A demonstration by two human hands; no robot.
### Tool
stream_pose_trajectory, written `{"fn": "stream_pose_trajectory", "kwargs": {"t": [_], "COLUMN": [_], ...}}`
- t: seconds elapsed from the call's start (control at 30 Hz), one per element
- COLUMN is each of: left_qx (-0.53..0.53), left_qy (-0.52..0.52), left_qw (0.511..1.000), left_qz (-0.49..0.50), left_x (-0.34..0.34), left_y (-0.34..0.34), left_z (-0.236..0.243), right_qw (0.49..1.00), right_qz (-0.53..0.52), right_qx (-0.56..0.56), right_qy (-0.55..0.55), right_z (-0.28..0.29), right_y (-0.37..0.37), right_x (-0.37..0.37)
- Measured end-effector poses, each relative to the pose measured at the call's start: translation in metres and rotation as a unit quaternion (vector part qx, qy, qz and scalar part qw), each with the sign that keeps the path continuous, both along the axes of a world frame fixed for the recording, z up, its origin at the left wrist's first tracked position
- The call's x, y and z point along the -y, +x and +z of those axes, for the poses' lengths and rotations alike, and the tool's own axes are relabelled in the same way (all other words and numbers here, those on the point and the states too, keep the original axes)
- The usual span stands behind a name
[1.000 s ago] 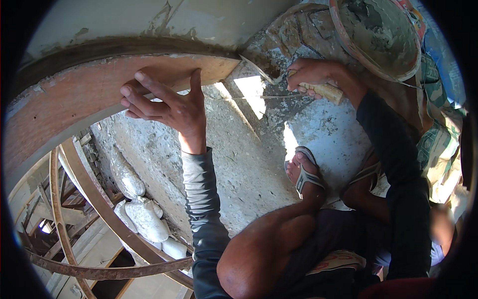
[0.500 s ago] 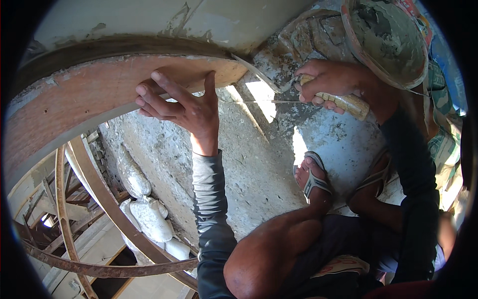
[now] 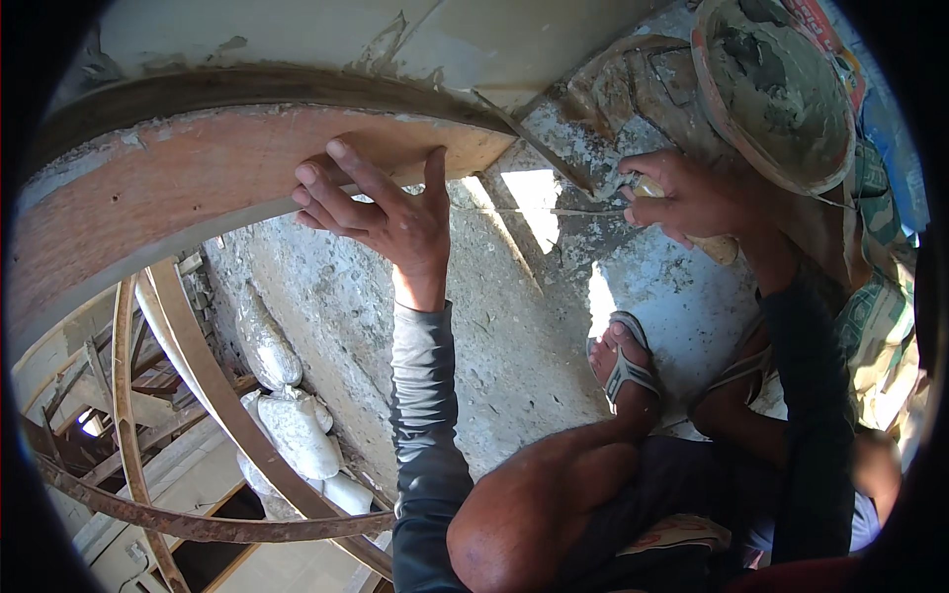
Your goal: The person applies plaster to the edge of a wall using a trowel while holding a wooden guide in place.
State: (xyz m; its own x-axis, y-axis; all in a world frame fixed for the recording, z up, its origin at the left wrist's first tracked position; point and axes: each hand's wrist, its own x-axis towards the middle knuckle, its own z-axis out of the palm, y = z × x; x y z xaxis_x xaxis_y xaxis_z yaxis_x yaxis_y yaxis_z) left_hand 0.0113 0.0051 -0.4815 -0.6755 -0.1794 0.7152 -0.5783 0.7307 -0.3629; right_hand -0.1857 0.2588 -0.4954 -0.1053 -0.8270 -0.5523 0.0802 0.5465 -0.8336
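My right hand (image 3: 677, 198) is closed around the wooden handle (image 3: 714, 247) of a trowel. Its blade (image 3: 549, 153) points up and left, seen nearly edge-on, with the tip by the wall close to the end of a curved wooden board (image 3: 198, 178). My left hand (image 3: 381, 212) touches the lower part of that board, its fingers apart and the thumb raised against the wood. Grey mortar residue marks the board's upper edge. At the upper right, near my right hand, a round bucket (image 3: 704, 94) holds wet grey mortar.
A smeared wall (image 3: 297, 35) runs behind the board. Below left are curved strips (image 3: 213, 385) and white sacks (image 3: 297, 435) beside a drop to a lower level. My sandalled foot (image 3: 625, 361) stands on rough concrete (image 3: 494, 346). Printed sacks (image 3: 880, 306) lie at right.
The view has shifted slightly, so most things appear a little farther right. The trowel's blade has turned more edge-on. My left hand keeps its place against the board.
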Motion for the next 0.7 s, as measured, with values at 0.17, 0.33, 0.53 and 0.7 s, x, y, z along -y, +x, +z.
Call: {"fn": "stream_pose_trajectory", "kwargs": {"t": [0.17, 0.33, 0.53, 0.7], "left_qx": [-0.002, -0.006, -0.002, -0.002], "left_qy": [0.000, 0.004, -0.003, 0.000], "left_qw": [1.000, 1.000, 1.000, 1.000], "left_qz": [-0.003, -0.013, 0.006, 0.004], "left_x": [-0.001, -0.001, 0.001, 0.000], "left_y": [-0.001, -0.002, 0.001, -0.001], "left_z": [0.002, 0.001, 0.002, -0.003], "right_qw": [0.975, 0.969, 0.968, 0.937], "right_qz": [0.018, 0.000, 0.050, -0.046], "right_qx": [-0.175, -0.187, -0.215, -0.262], "right_qy": [-0.138, -0.160, -0.120, -0.228], "right_z": [-0.069, -0.096, -0.064, -0.032], "right_y": [0.024, 0.036, 0.009, 0.010], "right_x": [0.016, 0.014, -0.010, 0.014]}}
